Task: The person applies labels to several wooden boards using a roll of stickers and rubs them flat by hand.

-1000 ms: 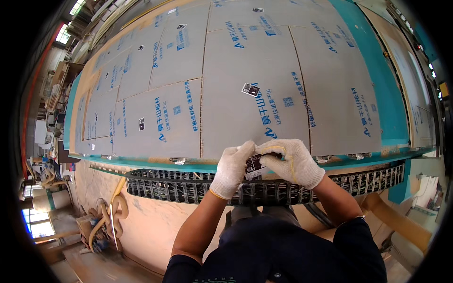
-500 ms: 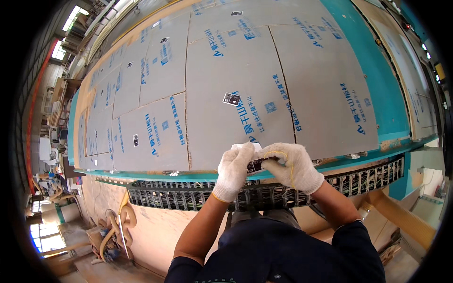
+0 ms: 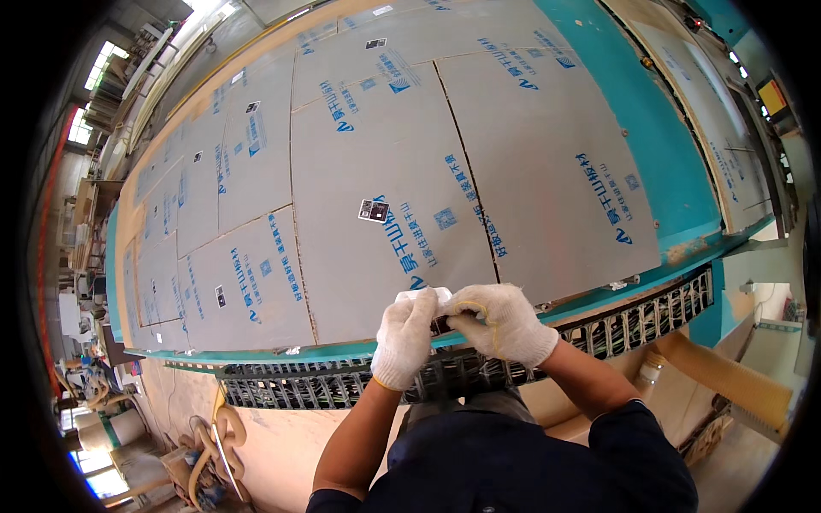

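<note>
Both hands wear white knit gloves and meet at the near edge of a wide teal work table (image 3: 684, 214). My left hand (image 3: 404, 338) and my right hand (image 3: 500, 322) pinch a small dark sheet with a white edge (image 3: 439, 323) between their fingertips. Most of that small sheet is hidden by the gloves. Just beyond the hands lie large grey panels (image 3: 376, 171) with blue printing, laid side by side on the table. One panel carries a small black-and-white label (image 3: 373, 209).
A black cable chain (image 3: 633, 321) runs along the table's front edge below my hands. Yellow hoses (image 3: 214, 436) lie on the floor at lower left. A cardboard-coloured beam (image 3: 727, 376) stands at lower right. Racks and clutter fill the far left.
The view has tilted, so the panels now fill more of the picture. My hands stay together on the small sheet and have shifted slightly right and lower in the picture.
</note>
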Demonstrator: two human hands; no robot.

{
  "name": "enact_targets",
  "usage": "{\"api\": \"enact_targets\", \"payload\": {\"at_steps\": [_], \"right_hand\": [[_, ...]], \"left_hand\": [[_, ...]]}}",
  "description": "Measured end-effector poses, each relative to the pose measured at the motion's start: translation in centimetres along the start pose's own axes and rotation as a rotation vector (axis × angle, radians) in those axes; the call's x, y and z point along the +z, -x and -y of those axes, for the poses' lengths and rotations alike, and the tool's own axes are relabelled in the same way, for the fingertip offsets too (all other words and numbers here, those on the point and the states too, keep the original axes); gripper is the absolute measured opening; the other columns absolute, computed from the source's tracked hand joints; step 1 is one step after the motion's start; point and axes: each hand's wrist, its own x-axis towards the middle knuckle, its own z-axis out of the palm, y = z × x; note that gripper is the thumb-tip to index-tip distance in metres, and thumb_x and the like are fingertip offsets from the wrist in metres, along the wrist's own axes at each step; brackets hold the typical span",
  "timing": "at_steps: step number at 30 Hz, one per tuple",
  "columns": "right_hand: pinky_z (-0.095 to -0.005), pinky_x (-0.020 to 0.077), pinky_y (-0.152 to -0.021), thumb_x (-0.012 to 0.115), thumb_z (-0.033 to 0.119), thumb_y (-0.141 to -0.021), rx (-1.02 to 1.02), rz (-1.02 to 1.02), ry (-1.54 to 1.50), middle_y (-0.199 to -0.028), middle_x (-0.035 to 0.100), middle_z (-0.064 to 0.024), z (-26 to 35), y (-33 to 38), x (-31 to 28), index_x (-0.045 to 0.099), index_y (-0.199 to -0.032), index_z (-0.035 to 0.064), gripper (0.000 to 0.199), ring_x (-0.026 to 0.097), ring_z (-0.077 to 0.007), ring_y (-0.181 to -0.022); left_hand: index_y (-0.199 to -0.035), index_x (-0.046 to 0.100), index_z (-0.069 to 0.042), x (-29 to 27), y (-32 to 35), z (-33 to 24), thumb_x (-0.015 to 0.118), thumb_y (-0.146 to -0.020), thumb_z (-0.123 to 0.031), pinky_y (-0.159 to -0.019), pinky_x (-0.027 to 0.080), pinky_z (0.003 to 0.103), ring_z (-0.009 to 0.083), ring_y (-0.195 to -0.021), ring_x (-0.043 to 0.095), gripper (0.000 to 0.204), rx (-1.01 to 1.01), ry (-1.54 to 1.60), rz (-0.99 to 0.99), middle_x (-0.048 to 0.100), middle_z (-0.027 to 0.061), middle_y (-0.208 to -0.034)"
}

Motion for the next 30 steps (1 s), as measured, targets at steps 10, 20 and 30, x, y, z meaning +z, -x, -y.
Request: {"api": "enact_targets", "payload": {"at_steps": [10,20,30], "right_hand": [[-0.0332,0.0563,-0.094,0.072,0.003,-0.089,0.0,-0.209,-0.402,-0.125,0.072,-0.0129,-3.8,-2.4,-2.0,0.074,-0.096,0.0032,0.007,0.07,-0.0229,-0.113],[-0.0296,0.05,-0.101,0.064,0.003,-0.099,0.143,-0.549,-0.669,-0.135,0.067,-0.0119,-14.4,-10.3,-6.2,0.07,-0.103,0.0015,0.008,0.063,-0.0152,-0.115],[-0.0309,0.0458,-0.109,0.057,0.014,-0.106,0.159,-0.928,-0.333,-0.148,0.058,-0.0123,-22.5,-10.2,-20.7,0.066,-0.119,-0.0017,0.022,0.062,-0.0189,-0.122]], "left_hand": [[-0.123,0.062,0.008,1.2,-3.6,-0.9,0.05,-0.109,-0.036,-0.073,0.061,0.038,0.0251,-0.093,0.073,0.048,-0.239,0.721,0.057,0.071,0.015,-0.107],[-0.134,0.053,0.004,-0.9,-4.3,-2.6,0.045,-0.112,-0.04,-0.048,0.053,0.035,0.0242,-0.084,0.074,0.05,-0.32,0.804,0.087,0.069,0.015,-0.109],[-0.119,0.061,-0.007,-1.0,-3.7,-4.4,0.06,-0.107,-0.039,-0.043,0.048,0.027,0.0162,-0.072,0.073,0.034,-0.364,0.937,0.052,0.069,0.0048,-0.091]]}}
